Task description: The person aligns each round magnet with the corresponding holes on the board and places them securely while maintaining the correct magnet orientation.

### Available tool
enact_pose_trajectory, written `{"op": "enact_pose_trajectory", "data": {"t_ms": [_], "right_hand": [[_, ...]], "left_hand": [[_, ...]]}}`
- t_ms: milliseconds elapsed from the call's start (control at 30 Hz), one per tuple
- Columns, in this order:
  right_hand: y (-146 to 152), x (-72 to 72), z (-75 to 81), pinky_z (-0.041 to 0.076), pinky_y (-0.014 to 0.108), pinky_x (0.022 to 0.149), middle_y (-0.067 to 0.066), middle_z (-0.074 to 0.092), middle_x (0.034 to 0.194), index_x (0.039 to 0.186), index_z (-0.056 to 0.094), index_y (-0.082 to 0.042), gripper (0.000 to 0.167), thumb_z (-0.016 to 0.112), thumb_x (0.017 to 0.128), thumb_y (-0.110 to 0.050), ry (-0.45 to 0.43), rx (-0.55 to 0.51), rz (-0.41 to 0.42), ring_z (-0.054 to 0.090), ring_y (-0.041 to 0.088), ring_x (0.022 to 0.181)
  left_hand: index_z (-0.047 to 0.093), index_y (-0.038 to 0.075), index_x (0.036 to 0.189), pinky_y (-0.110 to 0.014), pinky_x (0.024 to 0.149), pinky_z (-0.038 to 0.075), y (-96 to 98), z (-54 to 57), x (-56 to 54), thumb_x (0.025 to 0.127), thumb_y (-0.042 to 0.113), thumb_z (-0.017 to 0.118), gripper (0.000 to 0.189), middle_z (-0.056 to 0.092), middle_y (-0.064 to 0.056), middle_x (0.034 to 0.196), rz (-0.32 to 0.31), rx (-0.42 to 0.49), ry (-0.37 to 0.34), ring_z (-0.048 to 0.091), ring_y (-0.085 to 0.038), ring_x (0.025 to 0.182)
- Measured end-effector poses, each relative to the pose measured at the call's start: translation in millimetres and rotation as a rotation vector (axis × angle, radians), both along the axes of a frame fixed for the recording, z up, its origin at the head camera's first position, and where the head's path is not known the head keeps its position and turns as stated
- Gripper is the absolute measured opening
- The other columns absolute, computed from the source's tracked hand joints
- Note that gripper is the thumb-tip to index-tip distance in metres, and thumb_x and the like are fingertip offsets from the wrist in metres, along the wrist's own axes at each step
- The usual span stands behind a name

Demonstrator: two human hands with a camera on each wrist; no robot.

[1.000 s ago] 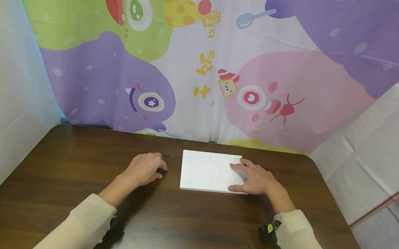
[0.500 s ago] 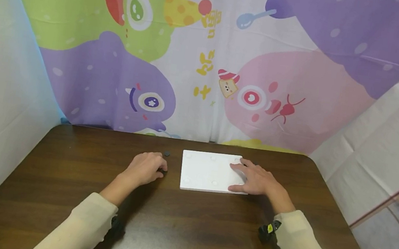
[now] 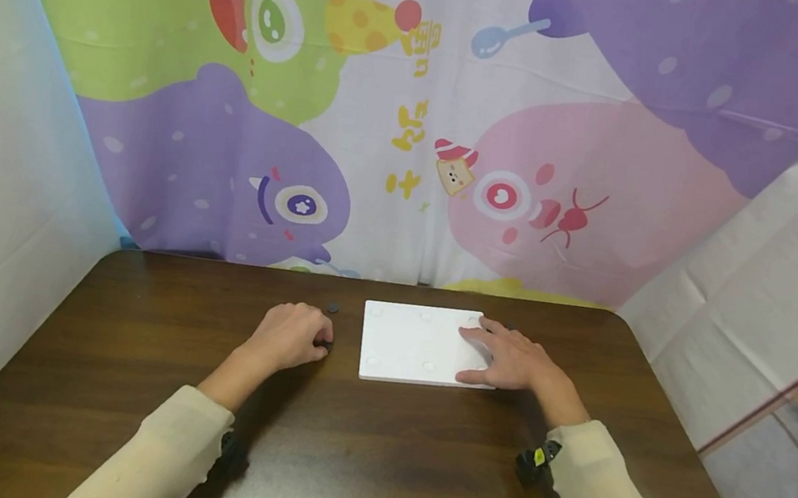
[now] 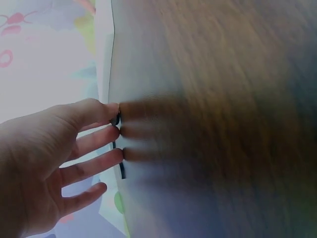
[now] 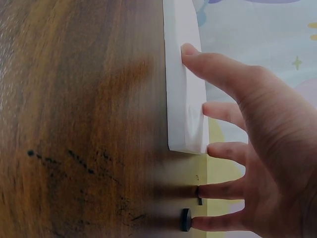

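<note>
My left hand [image 3: 291, 336] pinches a small black disc [image 4: 117, 119] between thumb and index finger, low at the tabletop. Its other fingers are spread, the fingertips close over the wood. A second dark disc [image 3: 333, 308] lies just beyond this hand, towards the back edge. Flat in the middle of the table is a white rectangular board [image 3: 406, 338] with several shallow round recesses. My right hand [image 3: 515, 360] rests on the board's right end, thumb and fingers stretched out. In the right wrist view, the outer fingers reach past the board, one fingertip right at another black disc [image 5: 185, 219].
The dark wooden table [image 3: 371, 464] has rounded back corners. Behind it hangs a curtain [image 3: 401, 232] with cartoon figures, and pale cloth walls stand at both sides. Black wrist cameras show under both sleeves, one of them the right wrist camera [image 3: 532, 464].
</note>
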State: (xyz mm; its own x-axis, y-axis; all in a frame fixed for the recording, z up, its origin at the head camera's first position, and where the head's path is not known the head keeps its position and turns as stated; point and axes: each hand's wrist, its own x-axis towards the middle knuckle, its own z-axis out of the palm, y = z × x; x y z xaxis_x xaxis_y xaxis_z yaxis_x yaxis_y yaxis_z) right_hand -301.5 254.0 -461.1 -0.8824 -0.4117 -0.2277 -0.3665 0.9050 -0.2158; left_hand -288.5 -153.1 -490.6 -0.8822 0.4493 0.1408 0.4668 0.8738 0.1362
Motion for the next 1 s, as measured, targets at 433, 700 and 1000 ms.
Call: {"op": "enact_pose_trajectory", "data": {"t_ms": [433, 700, 1000], "right_hand": [[-1.2, 0.5, 1.4, 0.040, 0.088, 0.118, 0.020, 0.030, 0.187, 0.173, 0.046, -0.027, 0.095, 0.077, 0.095, -0.070, -0.010, -0.004, -0.007, 0.045, 0.061, 0.158], [-0.8, -1.0, -0.5, 0.040, 0.088, 0.119, 0.019, 0.029, 0.187, 0.174, 0.045, -0.028, 0.095, 0.076, 0.095, -0.071, -0.012, 0.005, -0.007, 0.045, 0.061, 0.159], [-2.0, 0.0, 0.6, 0.041, 0.087, 0.119, 0.021, 0.030, 0.186, 0.173, 0.046, -0.027, 0.095, 0.077, 0.094, -0.070, -0.013, 0.006, -0.011, 0.046, 0.060, 0.158]], "left_hand": [[0.086, 0.031, 0.092, -0.045, 0.069, 0.059, -10.2, -31.1, -24.4, 0.078, 0.029, 0.091, 0.015, 0.077, 0.013, 0.083, 0.022, 0.020, -0.020, 0.073, -0.016, 0.077], [0.087, 0.032, 0.096, -0.045, 0.073, 0.061, -12.5, -34.7, -28.9, 0.079, 0.033, 0.090, 0.017, 0.079, 0.014, 0.086, 0.034, 0.017, -0.047, 0.075, -0.016, 0.080], [0.088, 0.021, 0.098, -0.047, 0.076, 0.062, -2.9, 0.1, -4.7, 0.082, 0.026, 0.090, 0.017, 0.083, 0.005, 0.089, 0.004, -0.011, -0.032, 0.077, -0.022, 0.082]]}}
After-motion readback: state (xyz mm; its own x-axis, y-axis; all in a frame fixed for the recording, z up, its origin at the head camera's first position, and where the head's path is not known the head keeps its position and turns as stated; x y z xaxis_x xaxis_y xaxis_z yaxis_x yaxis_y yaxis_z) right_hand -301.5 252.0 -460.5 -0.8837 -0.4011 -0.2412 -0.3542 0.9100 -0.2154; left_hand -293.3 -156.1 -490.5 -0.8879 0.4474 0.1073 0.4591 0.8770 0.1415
